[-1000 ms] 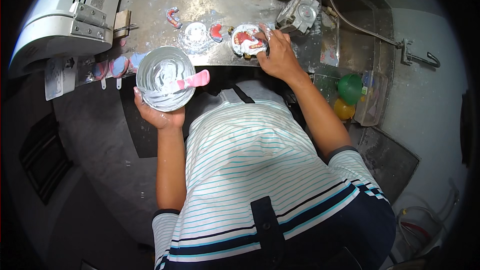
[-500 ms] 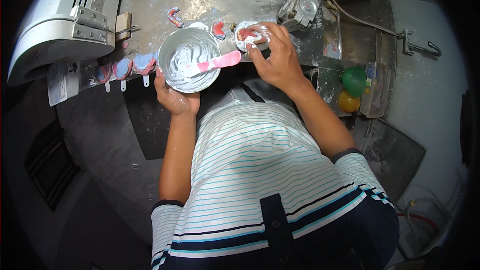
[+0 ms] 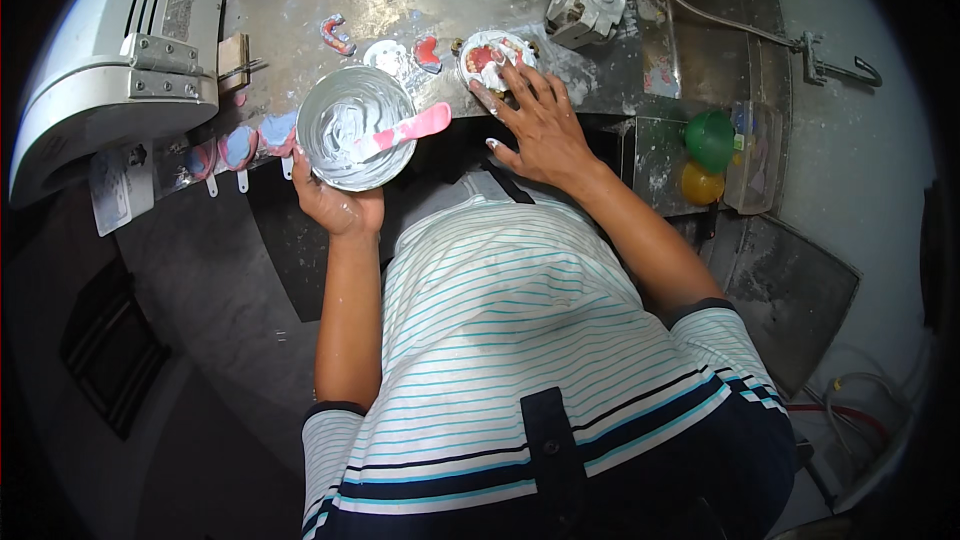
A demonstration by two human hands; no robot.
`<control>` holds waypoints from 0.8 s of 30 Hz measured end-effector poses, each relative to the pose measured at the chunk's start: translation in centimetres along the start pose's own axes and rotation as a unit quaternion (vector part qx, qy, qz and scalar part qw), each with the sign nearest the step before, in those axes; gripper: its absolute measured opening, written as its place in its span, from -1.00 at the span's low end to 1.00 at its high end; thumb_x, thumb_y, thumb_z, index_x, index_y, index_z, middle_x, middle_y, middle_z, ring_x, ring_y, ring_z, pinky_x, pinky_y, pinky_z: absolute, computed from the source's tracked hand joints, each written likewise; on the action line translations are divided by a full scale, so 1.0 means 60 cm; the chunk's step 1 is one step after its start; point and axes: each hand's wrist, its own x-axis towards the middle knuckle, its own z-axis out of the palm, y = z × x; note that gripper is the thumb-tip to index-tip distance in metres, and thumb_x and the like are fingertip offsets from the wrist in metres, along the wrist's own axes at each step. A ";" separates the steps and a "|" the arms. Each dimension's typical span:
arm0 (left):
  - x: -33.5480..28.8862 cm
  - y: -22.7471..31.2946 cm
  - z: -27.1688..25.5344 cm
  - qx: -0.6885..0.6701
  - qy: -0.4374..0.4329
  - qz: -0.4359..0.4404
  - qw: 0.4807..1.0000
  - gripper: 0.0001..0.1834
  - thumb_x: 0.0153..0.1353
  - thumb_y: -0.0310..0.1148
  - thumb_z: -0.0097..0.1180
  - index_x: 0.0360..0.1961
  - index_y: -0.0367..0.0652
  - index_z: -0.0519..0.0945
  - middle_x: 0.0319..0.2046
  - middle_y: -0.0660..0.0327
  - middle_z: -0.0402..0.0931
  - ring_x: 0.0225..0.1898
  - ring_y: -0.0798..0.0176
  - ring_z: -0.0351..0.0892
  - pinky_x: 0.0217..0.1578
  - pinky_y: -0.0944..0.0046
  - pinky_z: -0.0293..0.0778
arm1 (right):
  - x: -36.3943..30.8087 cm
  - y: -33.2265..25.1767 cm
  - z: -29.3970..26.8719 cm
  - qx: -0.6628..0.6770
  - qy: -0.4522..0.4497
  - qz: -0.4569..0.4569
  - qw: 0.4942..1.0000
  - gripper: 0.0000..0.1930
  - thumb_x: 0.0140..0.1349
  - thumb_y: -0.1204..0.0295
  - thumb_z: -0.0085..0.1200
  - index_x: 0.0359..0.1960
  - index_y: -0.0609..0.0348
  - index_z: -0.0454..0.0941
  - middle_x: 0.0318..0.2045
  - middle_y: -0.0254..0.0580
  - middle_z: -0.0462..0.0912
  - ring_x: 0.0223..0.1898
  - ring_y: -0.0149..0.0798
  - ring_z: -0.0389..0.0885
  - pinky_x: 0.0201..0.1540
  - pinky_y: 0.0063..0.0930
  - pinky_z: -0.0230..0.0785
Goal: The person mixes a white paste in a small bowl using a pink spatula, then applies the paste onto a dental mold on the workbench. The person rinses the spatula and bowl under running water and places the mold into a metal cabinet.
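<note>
Where the upper middle of the frame is reached, a round white plaster mass set with pink gum and pale teeth (image 3: 482, 57) is seen on the grey metal worktop (image 3: 300, 2). Being nearly circular, it is given no clear long axis. It is placed just up and left of the bare right hand (image 3: 548, 135), by whose fingers its lower right part is overlapped. These fingers are spread and pointed to the upper left; nothing is grasped by them, though how firmly the plaster is touched cannot be told.

By the left hand (image 3: 340, 205), a grey round bowl smeared with pale paste (image 3: 318, 92) is gripped from below, left of centre. It is held lower left of the plaster, so the right hand is clearly the nearer. In the bowl a pink-handled spatula (image 3: 430, 122) is rested, its long axis directed to the upper right. Between bowl and plaster, slightly higher, a small red curved piece (image 3: 427, 54) is left lying.
</note>
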 end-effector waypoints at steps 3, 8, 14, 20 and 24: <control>0.002 -0.001 -0.004 0.002 -0.001 -0.006 1.000 -0.37 0.31 0.02 -0.03 0.24 -0.20 0.41 0.17 0.09 0.48 0.22 0.04 0.45 0.28 -0.01 0.31 | -0.002 0.001 0.006 0.011 0.000 0.008 1.000 -0.12 0.11 0.08 0.23 0.49 -0.28 0.08 0.43 0.01 0.14 0.41 0.07 0.07 0.43 0.11 -0.15; 0.002 0.000 -0.001 -0.001 -0.012 -0.016 1.000 -0.37 0.30 0.02 -0.01 0.24 -0.20 0.40 0.17 0.10 0.47 0.23 0.05 0.44 0.29 0.00 0.29 | -0.003 0.003 0.013 0.032 0.017 0.028 0.999 -0.12 0.12 0.06 0.22 0.49 -0.21 0.10 0.44 0.07 0.10 0.41 0.10 0.06 0.42 0.11 -0.14; 0.006 0.001 -0.003 0.009 -0.005 -0.016 1.000 -0.39 0.29 0.01 0.00 0.23 -0.17 0.41 0.17 0.12 0.47 0.23 0.07 0.43 0.29 0.01 0.27 | 0.008 0.001 0.024 0.069 0.035 0.055 0.996 -0.09 0.11 0.02 0.21 0.50 -0.15 0.08 0.45 0.18 0.04 0.40 0.17 0.04 0.42 0.10 -0.17; 0.005 0.005 0.000 0.009 -0.004 -0.019 1.000 -0.39 0.29 0.01 0.00 0.24 -0.17 0.41 0.17 0.12 0.47 0.23 0.06 0.43 0.29 0.01 0.28 | 0.008 -0.002 0.026 0.070 0.031 0.060 0.995 -0.09 0.09 0.03 0.21 0.49 -0.13 0.09 0.46 0.20 0.01 0.43 0.17 -0.02 0.43 0.11 -0.23; 0.006 0.005 -0.007 0.005 -0.003 -0.020 1.000 -0.39 0.30 0.01 0.00 0.24 -0.16 0.41 0.17 0.12 0.48 0.22 0.06 0.44 0.29 0.00 0.29 | 0.015 -0.007 0.015 0.074 0.047 0.052 0.995 -0.11 0.10 0.04 0.21 0.48 -0.15 0.10 0.46 0.17 0.01 0.46 0.15 -0.06 0.44 0.14 -0.25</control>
